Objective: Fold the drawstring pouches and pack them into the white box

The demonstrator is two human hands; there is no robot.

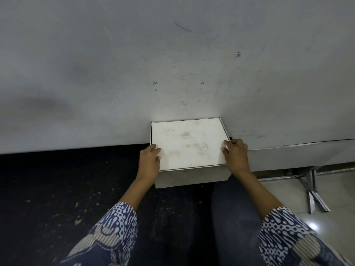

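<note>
The left hand (pixel 149 160) grips the left edge of the square white cardboard box (pixel 188 144), fingers curled over its closed, slightly smudged lid. The box sits at the near edge of the wide grey scuffed tabletop (pixel 134 73), partly overhanging toward the person's dark-trousered lap. The right hand (pixel 235 154) clasps the box's right edge likewise. Both patterned blue-and-white sleeves (pixel 119 227) show near. At far right, metal table legs (pixel 313 192) stand on pale floor tiles.
</note>
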